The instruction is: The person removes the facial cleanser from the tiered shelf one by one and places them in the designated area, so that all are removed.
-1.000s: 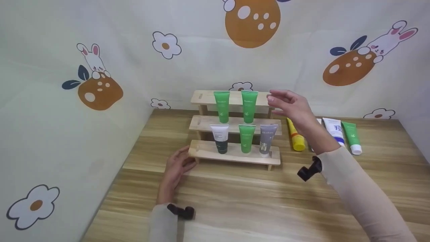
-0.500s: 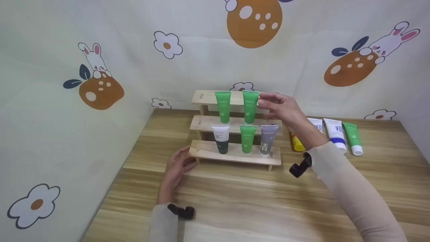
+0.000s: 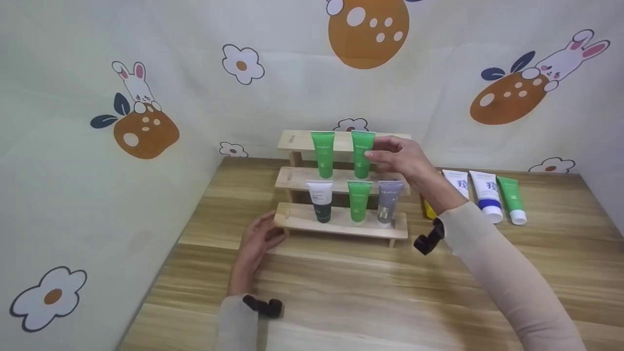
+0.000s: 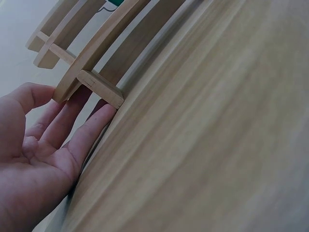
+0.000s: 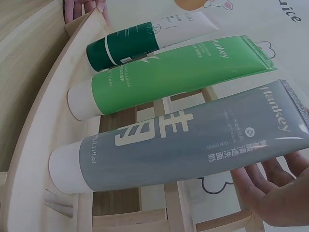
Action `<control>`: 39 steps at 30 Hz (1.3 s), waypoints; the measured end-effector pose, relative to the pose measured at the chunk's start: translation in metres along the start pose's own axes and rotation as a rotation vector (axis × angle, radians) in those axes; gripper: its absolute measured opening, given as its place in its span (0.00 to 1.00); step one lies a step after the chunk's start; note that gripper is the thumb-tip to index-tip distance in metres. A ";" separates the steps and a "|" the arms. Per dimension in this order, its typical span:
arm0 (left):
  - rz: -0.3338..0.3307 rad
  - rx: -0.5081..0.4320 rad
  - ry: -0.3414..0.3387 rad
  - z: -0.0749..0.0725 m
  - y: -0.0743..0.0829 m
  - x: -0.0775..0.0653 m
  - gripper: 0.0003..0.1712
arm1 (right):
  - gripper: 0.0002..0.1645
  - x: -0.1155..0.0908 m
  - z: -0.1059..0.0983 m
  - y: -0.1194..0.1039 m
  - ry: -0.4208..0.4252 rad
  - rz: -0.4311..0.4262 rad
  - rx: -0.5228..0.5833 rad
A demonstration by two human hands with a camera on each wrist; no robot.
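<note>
A three-tier wooden display stand holds upright squeeze tubes. My left hand grips the left end of its lowest tier; in the left wrist view the thumb lies on the board's edge, with fingers beneath. My right hand pinches the right-hand green tube on the middle tier, thumb in front and fingers partly hidden behind. Another green tube stands left of it. The lowest tier bears a white-and-dark-green tube, a green tube and a grey tube.
Right of the stand, a yellow tube, two white-and-blue tubes and a green tube lie on the wooden table. The forearm partly covers the yellow one. A printed cloth hangs behind.
My right hand has moved left from beside the stand to the right-hand green tube, its thumb now across the tube's front. The left hand stays on the stand.
</note>
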State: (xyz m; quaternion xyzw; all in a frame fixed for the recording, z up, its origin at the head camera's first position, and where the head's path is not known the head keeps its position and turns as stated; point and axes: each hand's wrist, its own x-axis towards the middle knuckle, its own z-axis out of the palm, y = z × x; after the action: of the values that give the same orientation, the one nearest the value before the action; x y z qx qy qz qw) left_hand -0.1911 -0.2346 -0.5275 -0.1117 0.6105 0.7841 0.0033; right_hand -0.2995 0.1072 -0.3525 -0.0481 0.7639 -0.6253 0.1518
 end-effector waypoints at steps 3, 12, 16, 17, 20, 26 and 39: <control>-0.004 0.013 0.002 0.000 0.000 0.000 0.26 | 0.37 0.001 0.002 -0.001 0.004 0.010 0.001; -0.010 0.061 0.011 -0.001 0.002 0.000 0.24 | 0.34 0.004 0.006 -0.004 0.025 0.033 -0.056; -0.009 0.062 0.019 0.000 0.003 0.001 0.24 | 0.31 0.005 0.007 -0.005 0.041 0.033 -0.053; -0.010 0.056 0.022 0.000 0.003 0.001 0.24 | 0.31 0.005 0.006 -0.005 0.046 0.029 -0.046; -0.007 0.043 0.018 0.000 0.002 0.001 0.25 | 0.30 0.004 0.004 -0.002 0.057 0.005 -0.026; -0.008 0.022 0.023 -0.001 0.002 0.000 0.25 | 0.31 -0.004 -0.010 0.010 0.087 -0.034 0.022; 0.007 0.011 -0.003 -0.002 0.001 0.000 0.26 | 0.37 -0.028 -0.055 0.025 0.170 -0.114 0.092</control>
State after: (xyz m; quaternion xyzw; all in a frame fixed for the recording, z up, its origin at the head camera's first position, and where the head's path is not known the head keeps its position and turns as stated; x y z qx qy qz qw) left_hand -0.1907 -0.2365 -0.5271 -0.1084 0.6153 0.7808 0.0018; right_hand -0.2858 0.1718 -0.3621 -0.0313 0.7407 -0.6691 0.0526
